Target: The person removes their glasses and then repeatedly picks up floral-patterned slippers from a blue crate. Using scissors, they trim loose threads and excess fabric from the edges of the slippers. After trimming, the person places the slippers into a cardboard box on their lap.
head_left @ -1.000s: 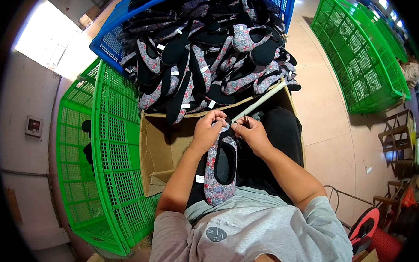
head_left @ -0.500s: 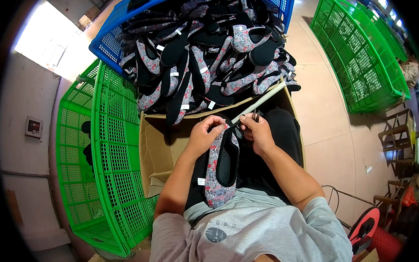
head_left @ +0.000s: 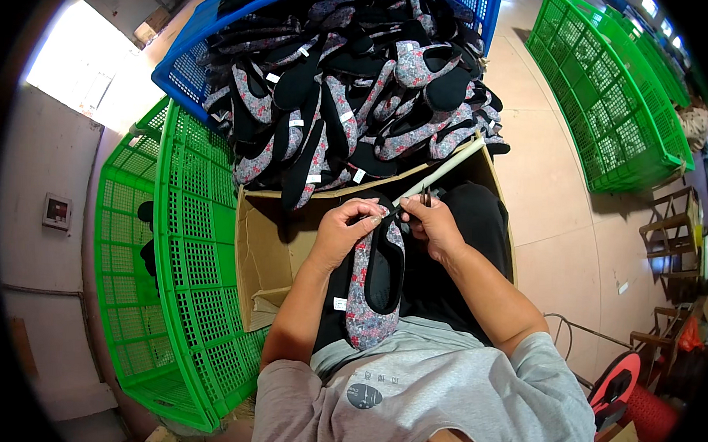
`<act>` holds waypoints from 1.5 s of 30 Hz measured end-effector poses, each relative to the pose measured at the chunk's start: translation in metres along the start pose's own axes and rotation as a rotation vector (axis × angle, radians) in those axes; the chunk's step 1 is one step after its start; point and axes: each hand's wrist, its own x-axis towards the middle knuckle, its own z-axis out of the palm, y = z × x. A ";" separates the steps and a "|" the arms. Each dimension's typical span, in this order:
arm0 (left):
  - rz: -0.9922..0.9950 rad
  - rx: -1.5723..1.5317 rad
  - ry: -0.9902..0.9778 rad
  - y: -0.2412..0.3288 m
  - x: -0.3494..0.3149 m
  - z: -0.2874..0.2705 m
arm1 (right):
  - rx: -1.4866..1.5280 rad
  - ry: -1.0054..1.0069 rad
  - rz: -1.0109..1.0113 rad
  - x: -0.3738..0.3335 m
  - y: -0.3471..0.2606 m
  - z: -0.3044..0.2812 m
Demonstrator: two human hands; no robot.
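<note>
Left hand (head_left: pixel 346 230): in the head view, closed to a pinch, thumb and fingers on the far end of a floral slipper (head_left: pixel 373 285).
Right hand (head_left: pixel 433 228): fingers curled nearly closed around a thin dark tool (head_left: pixel 426 196), perhaps snips; whether its working end meets the slipper, I cannot tell.
Slipper position: lengthwise above the dark trousers (head_left: pixel 466 252), opening upward, near end just beside the grey shirt (head_left: pixel 442 372).
Black edging: it rounds the far end right beside both hands' fingertips; a firm, close pinch there should hold the edge taut and steady.
Tool angle: best pointed away from the left fingertips and flat along the edging, so that the floral cloth isn't nicked.
White tag (head_left: pixel 339 304): it juts out left by the near end, well apart from the fingers, and is best left unbent.
Pale rod (head_left: pixel 449 171): slanting over the cardboard box (head_left: pixel 272 234), just beyond the right hand; small wrist movements would likely avoid knocking it.
</note>
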 end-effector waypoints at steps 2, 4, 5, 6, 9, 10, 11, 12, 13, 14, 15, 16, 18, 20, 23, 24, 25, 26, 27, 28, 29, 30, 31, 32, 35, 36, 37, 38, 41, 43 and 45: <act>-0.019 -0.047 0.022 0.003 -0.002 0.001 | -0.034 0.010 0.039 0.000 0.000 0.000; -0.031 -0.092 0.046 0.004 -0.004 0.002 | -0.061 -0.008 0.042 -0.001 -0.001 0.000; -0.038 -0.115 0.059 0.004 -0.004 0.002 | -0.075 -0.016 0.043 -0.001 -0.001 0.001; -0.051 -0.123 0.057 0.005 -0.004 0.001 | -0.089 -0.017 0.048 -0.002 -0.002 0.001; -0.090 -0.144 0.050 0.008 -0.004 0.000 | -0.128 -0.022 0.057 -0.004 -0.003 0.003; -0.103 -0.150 0.048 0.010 -0.004 0.000 | -0.139 -0.027 0.056 -0.004 -0.003 0.003; -0.115 -0.157 0.046 0.010 -0.004 0.000 | -0.150 -0.032 0.056 -0.005 -0.003 0.002; -0.138 -0.173 0.044 0.010 -0.004 0.000 | -0.138 -0.046 0.042 -0.004 -0.002 0.000; -0.162 -0.188 0.042 0.010 -0.003 -0.001 | -0.125 -0.060 0.028 -0.003 0.000 -0.003; -0.185 -0.204 0.039 0.009 -0.003 -0.001 | -0.112 -0.073 0.013 -0.002 0.001 -0.005; -0.186 -0.203 0.028 0.008 -0.003 -0.002 | -0.073 -0.056 -0.019 -0.001 0.001 -0.006; -0.186 -0.201 0.017 0.007 -0.003 -0.003 | -0.034 -0.038 -0.051 -0.001 0.000 -0.006; -0.185 -0.200 0.003 0.003 -0.003 -0.005 | 0.027 -0.013 -0.131 -0.001 -0.002 -0.008; -0.183 -0.202 -0.003 -0.002 -0.002 -0.007 | 0.072 0.001 -0.228 -0.003 -0.007 -0.012; -0.189 -0.219 0.005 -0.004 -0.003 -0.007 | -0.010 0.006 -0.241 -0.015 -0.019 -0.009; -0.191 -0.233 0.014 -0.003 -0.003 -0.006 | -0.046 0.003 -0.244 -0.019 -0.021 -0.008; -0.193 -0.247 0.023 -0.002 -0.003 -0.004 | -0.127 -0.025 -0.246 -0.021 -0.021 -0.008; -0.194 -0.261 0.032 0.000 -0.004 -0.002 | -0.194 -0.067 -0.244 -0.024 -0.021 -0.009; -0.205 -0.208 0.031 0.005 -0.003 0.000 | -0.260 -0.107 -0.244 -0.028 -0.022 -0.010; -0.215 -0.155 0.029 0.012 -0.003 0.003 | -0.327 -0.147 -0.242 -0.031 -0.021 -0.011; -0.224 -0.101 0.027 0.017 -0.003 0.004 | -0.365 -0.198 -0.288 -0.029 -0.015 -0.014; -0.163 0.017 -0.004 0.018 -0.002 0.004 | -0.382 -0.219 -0.285 -0.027 -0.011 -0.017; -0.101 0.135 -0.036 0.020 0.001 0.003 | -0.397 -0.241 -0.282 -0.026 -0.007 -0.021; -0.039 0.253 -0.069 0.022 0.002 0.002 | -0.413 -0.262 -0.280 -0.026 -0.005 -0.023; -0.096 0.326 -0.072 0.033 0.004 0.007 | -0.354 -0.334 -0.216 -0.034 -0.011 -0.019; -0.081 0.399 -0.087 0.033 0.006 0.007 | -0.348 -0.362 -0.202 -0.036 -0.013 -0.018; -0.066 0.472 -0.103 0.034 0.008 0.007 | -0.360 -0.362 -0.194 -0.037 -0.014 -0.018; -0.050 0.545 -0.119 0.034 0.010 0.007 | -0.372 -0.362 -0.186 -0.037 -0.015 -0.017; -0.053 0.661 -0.160 0.038 0.013 0.008 | -0.352 -0.376 -0.177 -0.036 -0.014 -0.017; -0.079 0.637 -0.169 0.043 0.016 0.009 | -0.342 -0.390 -0.178 -0.034 -0.011 -0.018; -0.110 0.557 -0.138 0.042 0.016 0.009 | -0.350 -0.407 -0.182 -0.033 -0.009 -0.019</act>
